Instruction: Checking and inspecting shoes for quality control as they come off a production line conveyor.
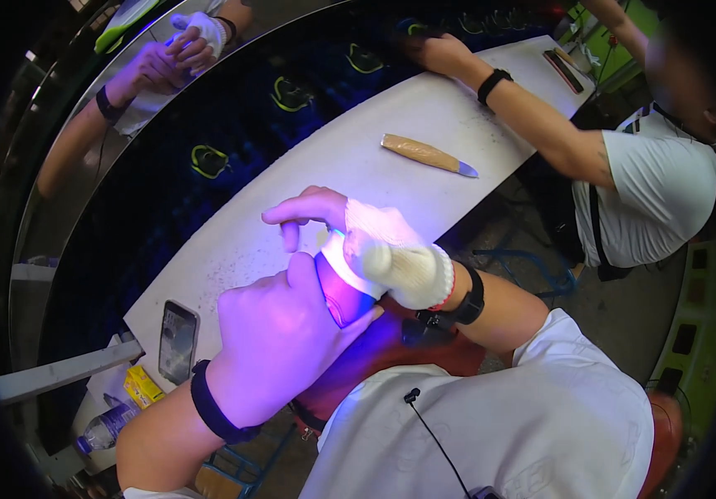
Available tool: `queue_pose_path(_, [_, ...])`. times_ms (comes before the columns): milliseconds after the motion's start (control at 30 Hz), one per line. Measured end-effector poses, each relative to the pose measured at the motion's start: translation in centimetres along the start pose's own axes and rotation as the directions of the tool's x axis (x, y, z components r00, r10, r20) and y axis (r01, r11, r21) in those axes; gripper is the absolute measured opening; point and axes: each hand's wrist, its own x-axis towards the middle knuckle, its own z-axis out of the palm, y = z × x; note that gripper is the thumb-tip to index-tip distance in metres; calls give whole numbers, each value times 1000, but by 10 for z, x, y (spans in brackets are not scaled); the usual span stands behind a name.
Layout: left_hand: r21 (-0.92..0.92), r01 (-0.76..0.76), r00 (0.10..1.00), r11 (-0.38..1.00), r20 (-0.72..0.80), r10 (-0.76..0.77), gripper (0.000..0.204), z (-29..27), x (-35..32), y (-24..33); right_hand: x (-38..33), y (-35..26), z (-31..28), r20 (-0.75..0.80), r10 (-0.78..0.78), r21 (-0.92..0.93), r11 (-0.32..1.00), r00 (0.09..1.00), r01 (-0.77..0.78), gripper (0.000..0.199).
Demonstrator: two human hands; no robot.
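Above the white bench (241,249): a banded piece (344,295) under violet light

Past the bench's left end, a clear plastic bottle (107,427) and a yellow packet (143,387) sit close together. The bottle's cap points to the lower left; how full it is I cannot tell, and the packet's contents are hidden.

The left hand (271,324) is bare and closed round the near side of the piece. One digit lies along the lower edge and a bent finger meets the upper left; whatever is underneath is out of sight. The right hand (387,249), in a white glove (412,270) that leaves the forefinger bare, is half open over the far side. That forefinger stretches leftward with another angled down beside it, while the covered thumb lies by the white band; whether it presses there I cannot tell.

The piece is between the two hands, above the bench's near edge, blue and violet beside its pale band. The band slants from upper left to lower right; the covered ends keep me from telling the full long axis.

Farther along the bench lies a knife (429,155) with a tan wrapped handle, blade toward the right. A phone (178,341) rests near the bench's left end.
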Motion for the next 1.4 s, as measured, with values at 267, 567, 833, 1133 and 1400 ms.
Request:
queue_pose_path(267, [-37, -364, 932, 931, -8, 364, 72, -5, -41, -25, -54, -45, 17, 281, -74, -433, 880, 957, 195, 75])
queue_pose_path(567, [-943, 174, 822, 284, -20, -570, 59, 72, -140, -25, -69, 48, 20, 330, 114, -759, 622, 937, 192, 91])
queue_pose_path(833, [-949, 57, 772, 310, -155, -617, 62, 74, -140, -22, -40, 26, 25, 465, -48, -711, 575, 884, 405, 69])
queue_pose_path(1133, [-971, -198, 744, 133, -237, -624, 101, 62, -129, -14, 159, -221, -69, 408, -807, -913, -359, 428, 194, 49])
queue_pose_path(1400, [-982, -57, 714, 182, -167, -680, 82, 79, -128, -34, 350, -291, -56, 504, -689, -857, -471, 520, 207, 33])
